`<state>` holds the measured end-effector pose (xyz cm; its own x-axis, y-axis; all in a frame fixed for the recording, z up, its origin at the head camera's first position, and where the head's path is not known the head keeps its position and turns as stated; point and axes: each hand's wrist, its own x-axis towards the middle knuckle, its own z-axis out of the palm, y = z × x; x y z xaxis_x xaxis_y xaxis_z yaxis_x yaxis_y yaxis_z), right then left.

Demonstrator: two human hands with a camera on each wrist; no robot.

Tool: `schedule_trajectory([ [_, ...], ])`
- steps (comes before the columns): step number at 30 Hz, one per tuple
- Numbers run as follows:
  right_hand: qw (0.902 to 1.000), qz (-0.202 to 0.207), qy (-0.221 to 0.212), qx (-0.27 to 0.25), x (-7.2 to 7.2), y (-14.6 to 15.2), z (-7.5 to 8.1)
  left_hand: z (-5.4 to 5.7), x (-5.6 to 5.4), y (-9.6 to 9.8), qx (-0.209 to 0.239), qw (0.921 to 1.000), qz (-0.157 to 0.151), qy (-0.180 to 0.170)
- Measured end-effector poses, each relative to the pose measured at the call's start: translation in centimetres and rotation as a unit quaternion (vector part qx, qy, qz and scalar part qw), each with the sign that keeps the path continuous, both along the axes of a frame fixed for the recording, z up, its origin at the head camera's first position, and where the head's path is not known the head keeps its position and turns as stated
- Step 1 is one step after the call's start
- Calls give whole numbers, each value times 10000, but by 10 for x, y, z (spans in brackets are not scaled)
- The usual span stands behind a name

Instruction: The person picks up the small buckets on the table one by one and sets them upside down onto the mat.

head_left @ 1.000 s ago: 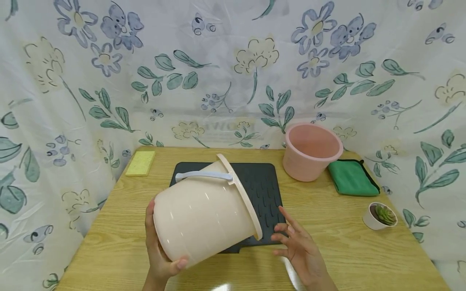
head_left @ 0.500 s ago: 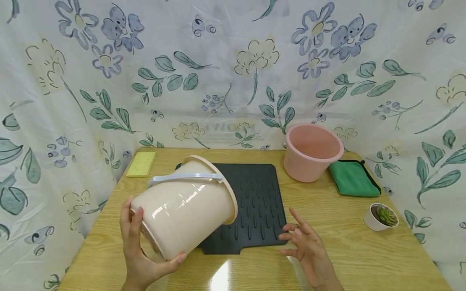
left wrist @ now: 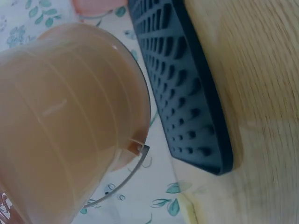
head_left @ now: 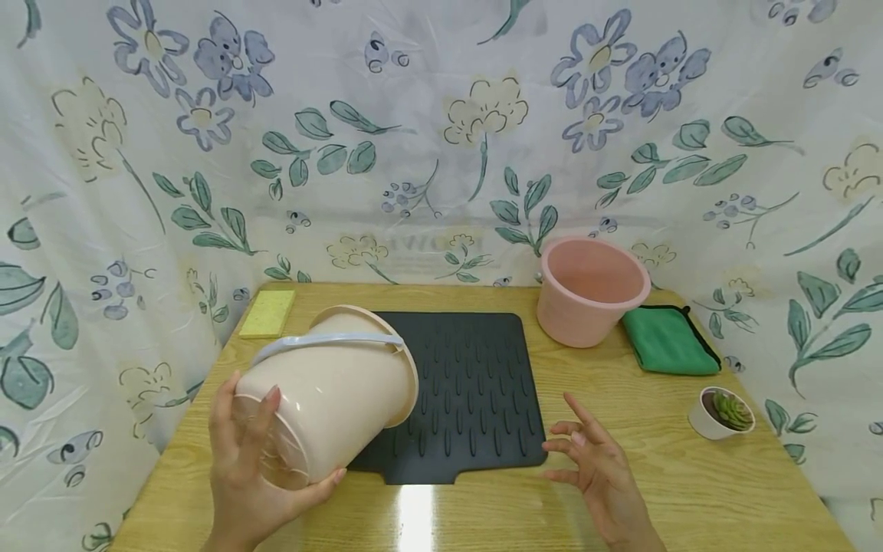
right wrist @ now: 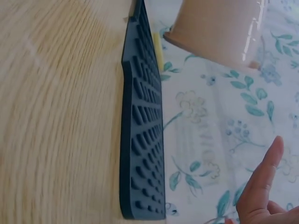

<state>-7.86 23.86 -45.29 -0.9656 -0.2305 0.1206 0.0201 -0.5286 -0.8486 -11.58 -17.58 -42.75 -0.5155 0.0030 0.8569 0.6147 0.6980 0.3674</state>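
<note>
A cream bucket point(head_left: 338, 391) with a pale blue handle point(head_left: 331, 339) is tilted on its side in the head view, its mouth facing right and away. My left hand point(head_left: 241, 468) grips it by the base, thumb below and fingers spread over the bottom. The bucket point(left wrist: 70, 116) fills the left part of the left wrist view. Its rim overlaps the left side of a black ridged drying mat point(head_left: 476, 399). To the right of that mat my right hand point(head_left: 600, 468) is held up with loosely bent fingers, holding nothing. In the right wrist view part of this hand point(right wrist: 261, 196) shows at the lower right.
A pink bucket point(head_left: 576, 322) stands at the back right beside a folded green cloth point(head_left: 669, 341). Nearer on the right is a small potted succulent point(head_left: 720, 412). A yellow sponge cloth point(head_left: 267, 313) lies at the back left. A floral curtain point(head_left: 428, 153) closes off the back.
My left hand has carried the cream bucket to the left, its base turning more toward me and more of the mat showing. My right hand has drifted slightly right.
</note>
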Motion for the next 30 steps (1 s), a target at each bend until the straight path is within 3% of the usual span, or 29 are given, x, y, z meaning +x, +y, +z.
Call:
schedule_trajectory([
  [5,9931,-800,-42,861,-5,6,6,2,-3,-8,-172,9998,98,7],
  [12,9647,-1735,58,1982,-15,16,13,2,-7,-17,-372,9990,172,-177],
  [16,9563,-1890,211,2223,-18,20,13,0,-10,-20,-483,9983,199,-247],
  [22,9547,-1957,434,2199,-21,26,11,-1,-17,-25,-661,9970,214,-343],
  [30,9472,-2112,510,2357,-22,29,8,9,-33,-28,-877,9933,157,-732],
])
